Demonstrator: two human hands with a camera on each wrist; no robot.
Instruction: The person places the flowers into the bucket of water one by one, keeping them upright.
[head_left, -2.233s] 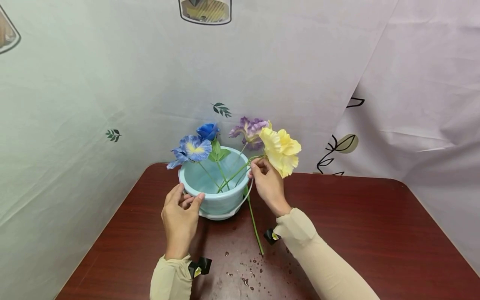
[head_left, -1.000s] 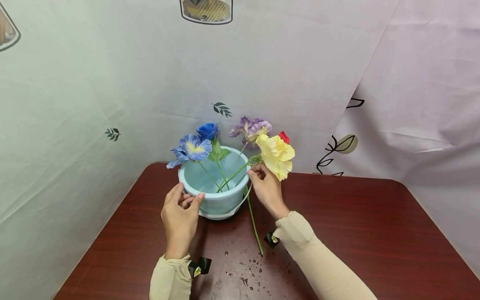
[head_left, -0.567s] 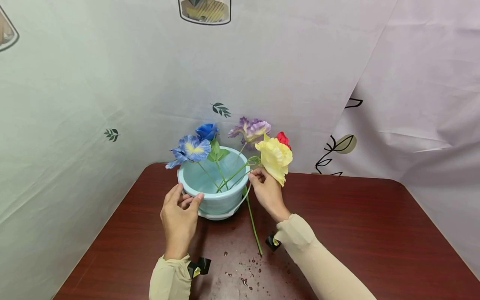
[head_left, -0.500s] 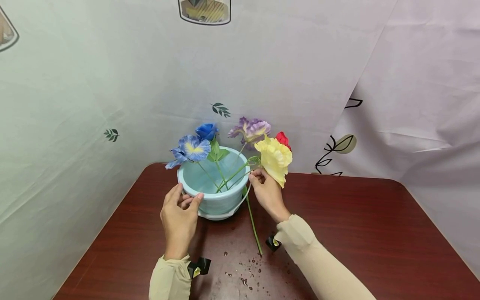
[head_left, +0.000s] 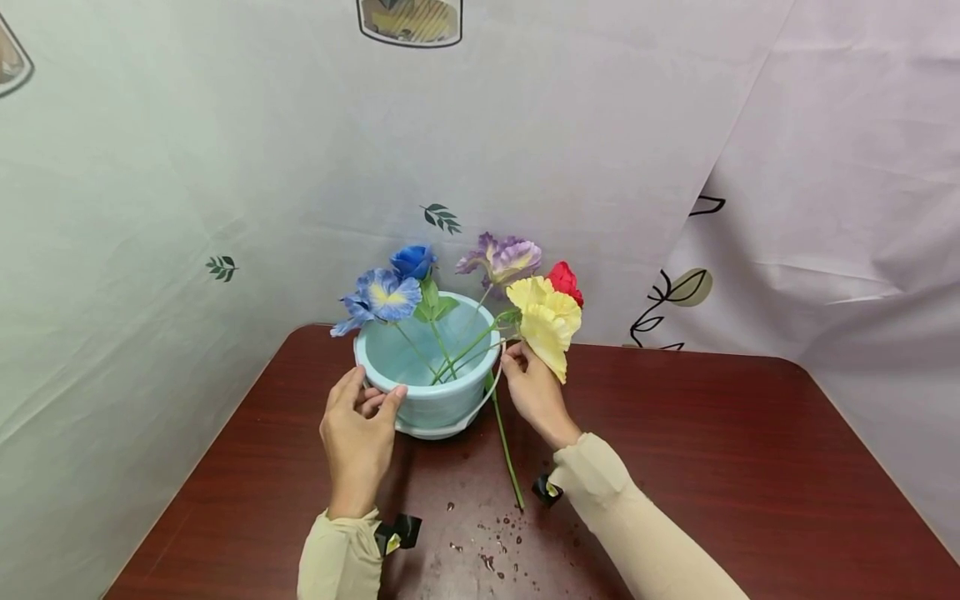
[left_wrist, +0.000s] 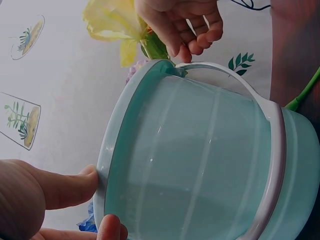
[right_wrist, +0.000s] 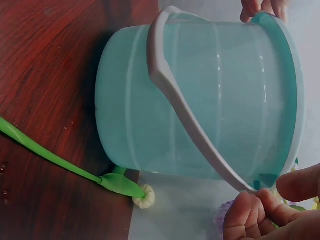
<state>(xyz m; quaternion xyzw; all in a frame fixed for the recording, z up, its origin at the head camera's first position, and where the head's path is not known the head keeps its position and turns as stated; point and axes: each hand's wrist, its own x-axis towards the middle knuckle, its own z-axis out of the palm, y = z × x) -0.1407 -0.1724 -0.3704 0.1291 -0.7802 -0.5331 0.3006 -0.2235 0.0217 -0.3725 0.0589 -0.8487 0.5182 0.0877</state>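
A light blue bucket (head_left: 438, 408) with a white handle (left_wrist: 276, 165) stands on the table and holds several artificial flowers. At its near-left rim, my left hand (head_left: 358, 442) grips the edge between thumb and fingers. My right hand (head_left: 536, 396) is at the right rim, fingertips bent right at the handle's end (right_wrist: 245, 185); I cannot tell what they pinch. A yellow flower (head_left: 547, 321) hangs just above it, a red flower (head_left: 565, 282) behind. A purple flower (head_left: 501, 258) leans at the back; a blue rose (head_left: 412, 262) and a blue iris-like flower (head_left: 386, 296) lean left.
A green stem (head_left: 506, 450) lies on the brown table (head_left: 690, 450), its upper end beside the bucket with a small pale bud (right_wrist: 145, 196). Water drops (head_left: 489, 562) are scattered in front. A patterned white cloth (head_left: 315, 167) hangs behind.
My right hand has moved slightly down along the rim. The yellow flower has shifted down and left, so the red flower shows behind it. My left hand has stayed on the rim.
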